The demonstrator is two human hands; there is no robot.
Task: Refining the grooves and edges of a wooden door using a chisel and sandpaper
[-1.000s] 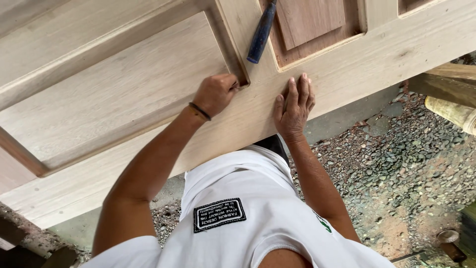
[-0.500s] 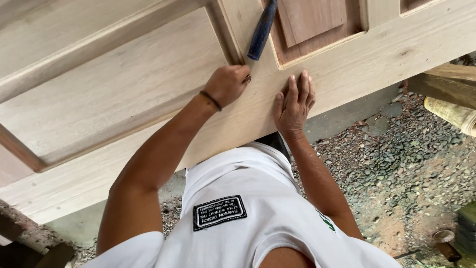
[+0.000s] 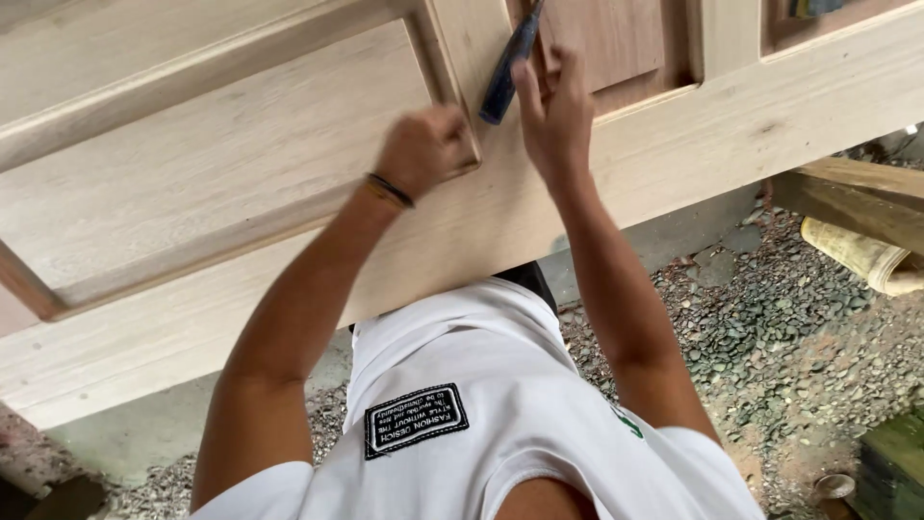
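Note:
A pale wooden panelled door lies flat in front of me. My left hand, a dark band on its wrist, is curled into a fist on the door at the corner of a large recessed panel. A blue-handled tool lies on the stile between that panel and a darker brown panel. My right hand is up against the tool, thumb along its handle and fingers over the darker panel's edge. The hand is blurred, so a firm grip does not show.
My white shirt with a black patch fills the bottom middle. Gravel ground lies to the right under the door. A timber beam and a pale roll sit at the right edge, and a green block at the bottom right.
My right hand has left the door's bottom rail and moved up to the blue-handled tool. My left hand has shifted slightly and closed into a fist. The tool has stayed in place.

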